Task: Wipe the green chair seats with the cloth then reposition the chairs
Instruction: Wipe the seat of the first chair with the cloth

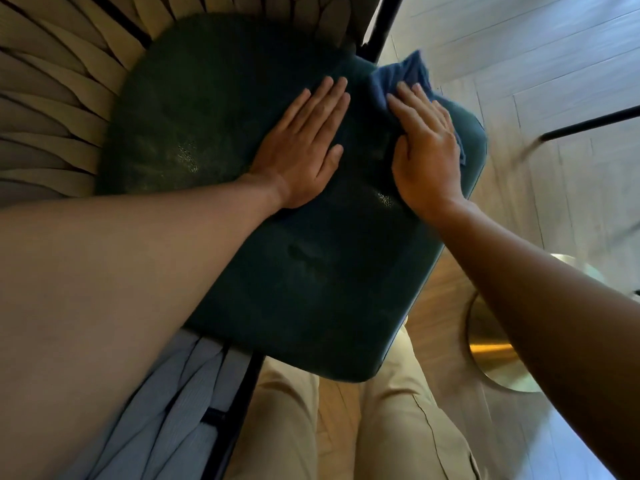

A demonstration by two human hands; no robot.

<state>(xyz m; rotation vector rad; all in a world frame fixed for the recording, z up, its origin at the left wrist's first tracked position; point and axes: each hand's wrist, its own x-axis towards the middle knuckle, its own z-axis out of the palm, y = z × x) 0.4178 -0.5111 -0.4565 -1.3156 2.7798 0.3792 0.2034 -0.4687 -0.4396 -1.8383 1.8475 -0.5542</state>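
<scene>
We look straight down on the green chair seat [242, 140], a dark cushion that fills the middle of the view, its rounded front corner nearest our legs. Behind and to the left of it fans the chair back [52, 98], made of beige woven straps on a black frame [382, 26]. The pale wood floor [554, 64] stretches along the right side, and a round brass base [498, 358] sits on it near the lower right, just beside the cushion's edge. Our beige trousers [391, 427] show below the seat's front corner, with a striped light-blue shirt [180, 393] at the lower left.

Our left hand [304, 150] lies flat on the cushion near its middle, fingers straight and close together, palm down, holding nothing. Our right hand [424, 147] presses on the blue cloth [405, 77] at the seat's right edge, fingers extended and slightly spread over the fabric, thumb resting against the cushion. The cloth is bunched under the palm, with a crumpled fold sticking out beyond the fingertips and a small piece showing past the outer side of the hand. The two hands are near each other but apart. Faint glistening specks [187, 157] show on the cushion to the left of the left hand.
</scene>
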